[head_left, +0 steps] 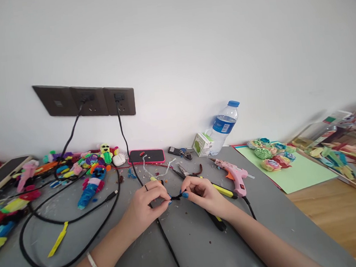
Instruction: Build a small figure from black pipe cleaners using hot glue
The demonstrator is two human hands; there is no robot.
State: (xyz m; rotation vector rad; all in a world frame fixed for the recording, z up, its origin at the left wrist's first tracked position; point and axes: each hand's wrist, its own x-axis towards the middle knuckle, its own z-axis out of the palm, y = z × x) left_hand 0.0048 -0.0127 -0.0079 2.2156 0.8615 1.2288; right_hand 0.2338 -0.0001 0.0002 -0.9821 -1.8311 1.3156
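Note:
Between my two hands, just above the grey table, is a short black piece that looks like pipe cleaner. My left hand pinches its left end between thumb and fingers. The other end is pinched by my right hand, whose blue-nailed thumb and forefinger press together. Pliers with yellow and black handles lie under and beyond my right hand, partly hidden by it. Right of them rests a pink glue gun. A clear twisted strand and a dark red curl lie beyond my fingers.
Black cables loop across the left side, one passing under my left hand. Colourful fuzzy figures crowd the back left. A pink-edged phone, a small box and a water bottle stand along the wall. Paper flowers lie right.

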